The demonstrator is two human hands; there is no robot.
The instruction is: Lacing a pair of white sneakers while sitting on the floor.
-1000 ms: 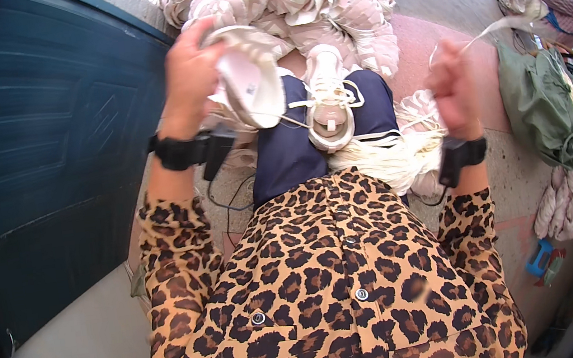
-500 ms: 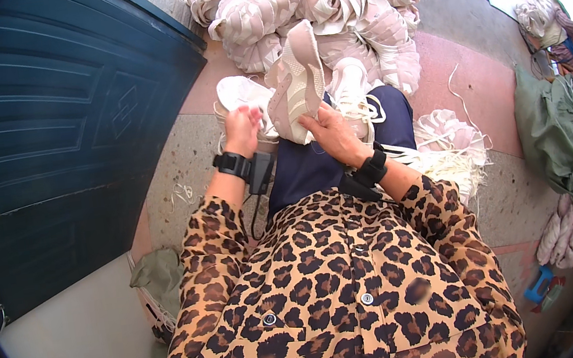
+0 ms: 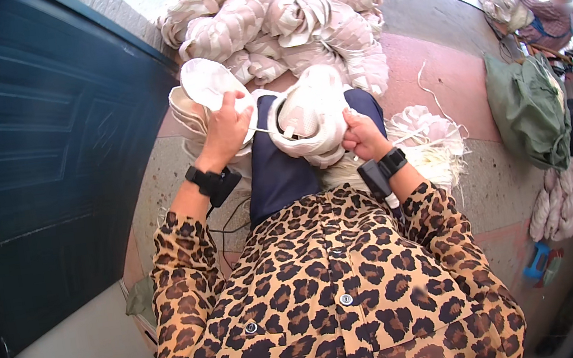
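A pale pink-and-white shoe upper [image 3: 317, 106] lies across my knees, its opening toward me. My left hand [image 3: 226, 129] is closed on a thin white cord [image 3: 266, 131], which runs taut to the upper's opening. At the upper's right edge my right hand [image 3: 365, 136] has its fingers curled closed against it; the fingertips are partly hidden. Just beyond my left hand stand more white shoe uppers [image 3: 211, 84], stacked beside my left knee.
Large bundles of pale pink uppers [image 3: 280, 20] are heaped beyond my knees. Loose white cords [image 3: 436, 159] lie right of my leg. A dark blue door [image 3: 71, 135] stands at left, a green sack [image 3: 527, 111] at right. Another person [image 3: 547, 18] sits at far right.
The shoe upper has come down from upright in my right hand onto my knees, its opening now toward me. My left hand now pulls a cord, and my right hand has shifted to the right edge.
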